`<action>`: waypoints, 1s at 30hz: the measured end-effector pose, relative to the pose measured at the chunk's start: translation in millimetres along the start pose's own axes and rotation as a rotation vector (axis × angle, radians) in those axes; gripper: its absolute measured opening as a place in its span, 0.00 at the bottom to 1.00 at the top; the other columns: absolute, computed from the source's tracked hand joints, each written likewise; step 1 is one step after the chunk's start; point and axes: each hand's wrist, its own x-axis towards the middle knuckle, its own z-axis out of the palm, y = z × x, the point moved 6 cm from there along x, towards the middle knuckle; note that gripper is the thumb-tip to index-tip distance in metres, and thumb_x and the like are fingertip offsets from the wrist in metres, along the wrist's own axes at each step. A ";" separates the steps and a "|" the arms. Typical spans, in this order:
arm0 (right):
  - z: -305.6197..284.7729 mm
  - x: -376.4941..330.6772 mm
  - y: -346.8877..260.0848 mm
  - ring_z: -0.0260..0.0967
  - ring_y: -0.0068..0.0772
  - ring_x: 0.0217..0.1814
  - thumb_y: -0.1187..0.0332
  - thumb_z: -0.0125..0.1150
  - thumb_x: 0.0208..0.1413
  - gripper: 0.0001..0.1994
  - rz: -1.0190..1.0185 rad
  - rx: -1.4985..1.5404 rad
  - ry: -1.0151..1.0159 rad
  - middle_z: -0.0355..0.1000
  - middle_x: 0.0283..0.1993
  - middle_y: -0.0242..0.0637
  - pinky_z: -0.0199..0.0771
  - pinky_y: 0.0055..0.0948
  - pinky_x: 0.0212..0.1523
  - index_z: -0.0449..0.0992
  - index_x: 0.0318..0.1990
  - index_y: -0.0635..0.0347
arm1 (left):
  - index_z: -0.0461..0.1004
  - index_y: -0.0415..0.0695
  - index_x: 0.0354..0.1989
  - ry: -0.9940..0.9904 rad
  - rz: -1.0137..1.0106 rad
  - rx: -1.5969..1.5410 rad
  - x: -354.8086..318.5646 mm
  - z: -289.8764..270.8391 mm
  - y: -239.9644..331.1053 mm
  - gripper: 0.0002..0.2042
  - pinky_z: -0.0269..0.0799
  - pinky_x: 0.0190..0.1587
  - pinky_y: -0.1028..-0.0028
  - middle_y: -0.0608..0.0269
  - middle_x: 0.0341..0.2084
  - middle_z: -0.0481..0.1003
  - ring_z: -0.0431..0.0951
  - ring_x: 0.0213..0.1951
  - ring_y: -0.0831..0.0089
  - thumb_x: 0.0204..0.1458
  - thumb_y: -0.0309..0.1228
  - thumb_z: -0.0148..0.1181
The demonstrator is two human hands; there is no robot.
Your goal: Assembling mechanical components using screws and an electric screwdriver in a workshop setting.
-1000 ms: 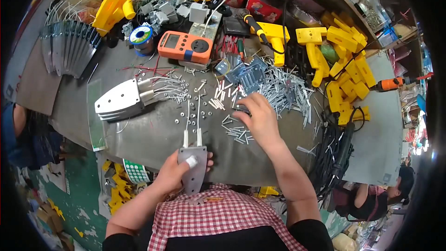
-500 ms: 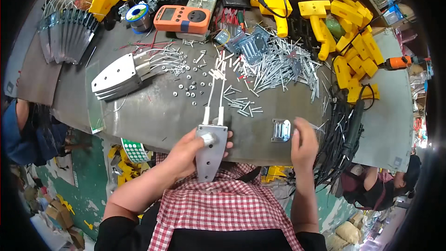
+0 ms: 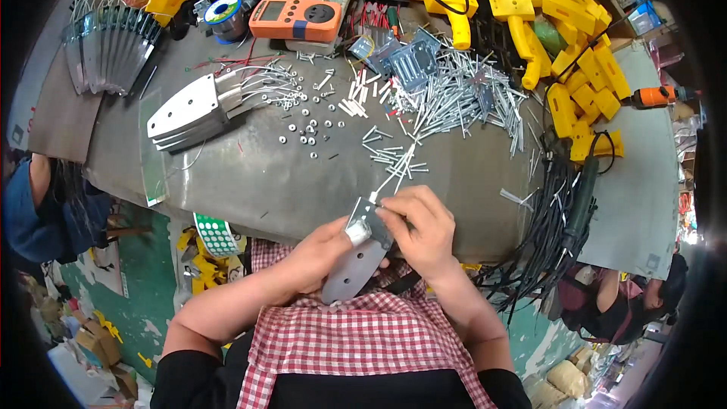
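Note:
My left hand (image 3: 324, 252) grips a flat grey metal plate (image 3: 350, 271) with two thin white wires (image 3: 399, 169) running out of its top end. It is held just above the near edge of the grey workbench (image 3: 250, 182). My right hand (image 3: 422, 229) is closed on a small silver bracket (image 3: 369, 223) pressed against the top of that plate. Both hands touch each other over the plate, close to my checked shirt.
A stack of similar plates (image 3: 189, 110) lies left of centre, more fan out at the far left (image 3: 102, 45). Loose washers (image 3: 310, 129) and a heap of metal pins (image 3: 462, 95) cover the middle. An orange meter (image 3: 297, 19), yellow plastic housings (image 3: 575, 68) and black cables (image 3: 564, 220) ring the bench.
My right hand came in from the right with the small bracket and joined my left hand on the plate. The plate has tilted, its wires now pointing up and right.

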 end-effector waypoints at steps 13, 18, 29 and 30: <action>-2.4 2.8 3.1 0.69 0.35 0.26 0.77 0.66 0.39 0.08 -0.052 -0.031 0.025 0.69 0.28 0.37 0.70 0.29 0.26 0.75 0.30 0.62 | 0.60 0.39 0.53 -0.028 -0.031 0.107 -2.6 4.9 10.5 0.18 0.74 0.39 0.71 0.56 0.38 0.73 0.77 0.35 0.70 0.60 0.39 0.41; -23.1 13.7 46.4 0.69 0.41 0.33 0.76 0.61 0.45 0.06 0.153 -0.195 -0.020 0.69 0.32 0.38 0.70 0.33 0.34 0.73 0.32 0.61 | 0.60 0.37 0.51 0.013 0.157 0.138 -1.6 -8.3 21.4 0.19 0.74 0.38 0.70 0.52 0.38 0.73 0.77 0.35 0.67 0.60 0.39 0.40; -3.4 17.6 22.0 0.70 0.30 0.29 0.76 0.60 0.49 0.05 0.339 0.217 -0.238 0.71 0.32 0.38 0.71 0.26 0.30 0.74 0.35 0.62 | 0.63 0.37 0.49 0.210 0.235 0.152 5.6 -21.1 37.0 0.20 0.74 0.38 0.70 0.50 0.37 0.74 0.77 0.36 0.67 0.58 0.40 0.39; 1.4 18.1 15.6 0.70 0.31 0.29 0.76 0.60 0.48 0.05 0.298 0.225 -0.267 0.71 0.32 0.37 0.70 0.26 0.30 0.74 0.34 0.62 | 0.63 0.38 0.50 0.214 0.223 0.154 5.5 -21.5 36.4 0.17 0.74 0.38 0.72 0.53 0.35 0.75 0.76 0.36 0.69 0.59 0.37 0.39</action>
